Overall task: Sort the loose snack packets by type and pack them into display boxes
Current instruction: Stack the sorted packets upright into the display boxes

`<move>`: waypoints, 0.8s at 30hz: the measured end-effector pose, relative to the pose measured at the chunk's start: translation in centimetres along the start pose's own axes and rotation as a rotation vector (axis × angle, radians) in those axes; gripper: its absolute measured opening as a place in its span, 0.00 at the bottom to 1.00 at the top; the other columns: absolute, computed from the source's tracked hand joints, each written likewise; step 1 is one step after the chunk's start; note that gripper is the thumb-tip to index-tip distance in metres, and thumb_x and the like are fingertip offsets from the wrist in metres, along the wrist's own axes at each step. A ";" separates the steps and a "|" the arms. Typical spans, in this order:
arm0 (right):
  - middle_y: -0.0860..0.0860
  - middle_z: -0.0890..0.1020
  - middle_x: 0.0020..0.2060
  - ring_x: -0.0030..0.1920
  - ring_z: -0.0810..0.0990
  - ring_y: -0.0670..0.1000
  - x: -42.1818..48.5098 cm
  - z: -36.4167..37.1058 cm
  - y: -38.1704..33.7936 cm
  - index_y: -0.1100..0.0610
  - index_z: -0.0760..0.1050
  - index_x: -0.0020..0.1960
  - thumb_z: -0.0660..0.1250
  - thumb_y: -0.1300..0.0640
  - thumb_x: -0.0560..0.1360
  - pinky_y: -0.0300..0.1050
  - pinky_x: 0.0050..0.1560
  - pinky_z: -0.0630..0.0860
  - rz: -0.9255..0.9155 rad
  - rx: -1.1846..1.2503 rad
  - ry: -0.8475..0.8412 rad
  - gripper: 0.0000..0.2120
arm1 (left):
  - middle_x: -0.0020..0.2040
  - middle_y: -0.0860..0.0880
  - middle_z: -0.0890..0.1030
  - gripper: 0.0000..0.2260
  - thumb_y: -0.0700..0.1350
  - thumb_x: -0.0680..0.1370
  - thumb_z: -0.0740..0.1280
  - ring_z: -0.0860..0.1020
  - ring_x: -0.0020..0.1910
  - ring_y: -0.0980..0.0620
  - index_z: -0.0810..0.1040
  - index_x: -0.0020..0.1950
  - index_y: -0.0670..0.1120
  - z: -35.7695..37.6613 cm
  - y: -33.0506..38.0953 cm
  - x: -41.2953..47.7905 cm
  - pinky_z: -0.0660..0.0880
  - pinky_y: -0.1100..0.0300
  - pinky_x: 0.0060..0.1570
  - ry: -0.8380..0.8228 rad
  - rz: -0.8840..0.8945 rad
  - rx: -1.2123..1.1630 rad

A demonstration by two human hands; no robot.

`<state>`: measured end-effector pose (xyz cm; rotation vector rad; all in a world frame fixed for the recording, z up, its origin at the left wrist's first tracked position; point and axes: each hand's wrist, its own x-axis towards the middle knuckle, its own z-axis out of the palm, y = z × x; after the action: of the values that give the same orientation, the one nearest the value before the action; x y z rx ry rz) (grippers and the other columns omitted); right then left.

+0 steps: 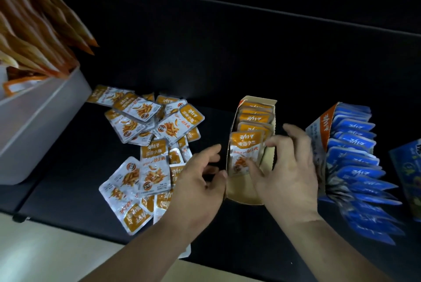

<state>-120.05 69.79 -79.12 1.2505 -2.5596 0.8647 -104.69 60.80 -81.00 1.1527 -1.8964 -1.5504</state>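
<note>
In the narrow brown cardboard display box, right hand pinches the front orange foil snack packet; left hand, fingers loosely curled, touches the box's left wall, gripping nothing

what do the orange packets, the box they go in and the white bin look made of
Orange packets: thin plastic or foil-lined film, glossy; they glint and crinkle. Display box: cardboard, matte brown inside, with thin folded walls. White bin: probably moulded plastic, smooth with rounded corners, though the dim light leaves it open.
</note>
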 end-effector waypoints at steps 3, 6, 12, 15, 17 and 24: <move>0.58 0.76 0.62 0.65 0.74 0.62 -1.1 -1.5 -2.4 0.60 0.79 0.53 0.79 0.57 0.70 0.58 0.65 0.74 -0.203 0.060 0.028 0.16 | 0.60 0.63 0.79 0.20 0.42 0.81 0.70 0.78 0.60 0.63 0.77 0.69 0.59 -2.0 -0.7 -2.1 0.79 0.65 0.53 0.031 0.021 0.037; 0.48 0.79 0.54 0.56 0.80 0.52 -3.3 -1.0 -7.0 0.54 0.79 0.51 0.74 0.56 0.75 0.49 0.52 0.79 -0.239 0.351 -0.168 0.07 | 0.58 0.63 0.79 0.18 0.38 0.79 0.70 0.79 0.57 0.61 0.81 0.62 0.59 -5.0 -2.3 -4.2 0.79 0.60 0.53 0.094 0.089 0.184; 0.49 0.37 0.81 0.81 0.37 0.57 -9.9 4.7 -10.3 0.42 0.47 0.81 0.69 0.36 0.73 0.57 0.81 0.53 -0.185 0.034 -0.858 0.46 | 0.84 0.43 0.55 0.40 0.66 0.70 0.68 0.50 0.83 0.42 0.62 0.81 0.60 -11.6 -8.0 -6.6 0.55 0.40 0.79 0.097 0.035 0.747; 0.55 0.32 0.81 0.81 0.35 0.60 -9.9 5.9 -9.6 0.42 0.40 0.83 0.67 0.26 0.67 0.60 0.78 0.48 -0.228 -0.028 -0.790 0.56 | 0.82 0.50 0.30 0.50 0.79 0.66 0.61 0.28 0.80 0.45 0.39 0.81 0.68 -12.6 -9.3 -7.3 0.33 0.50 0.77 -0.038 -0.087 0.852; 0.48 0.21 0.76 0.79 0.27 0.54 -8.5 5.9 -9.4 0.36 0.31 0.79 0.65 0.22 0.66 0.53 0.78 0.42 -0.162 0.010 -0.855 0.57 | 0.84 0.48 0.39 0.46 0.79 0.69 0.60 0.35 0.83 0.44 0.46 0.82 0.68 -12.7 -9.6 -7.3 0.38 0.47 0.78 0.008 -0.033 0.832; 0.46 0.40 0.83 0.82 0.37 0.51 -4.7 8.1 -9.9 0.36 0.37 0.81 0.75 0.32 0.67 0.57 0.81 0.52 -0.020 0.077 -0.826 0.59 | 0.73 0.48 0.73 0.25 0.62 0.74 0.71 0.74 0.67 0.44 0.79 0.69 0.55 -15.4 -10.1 -6.1 0.70 0.49 0.63 0.268 0.102 0.700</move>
<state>-108.71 63.56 -83.36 1.9752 -3.1037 0.4968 -86.24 56.40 -85.11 1.4142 -2.3203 -0.6259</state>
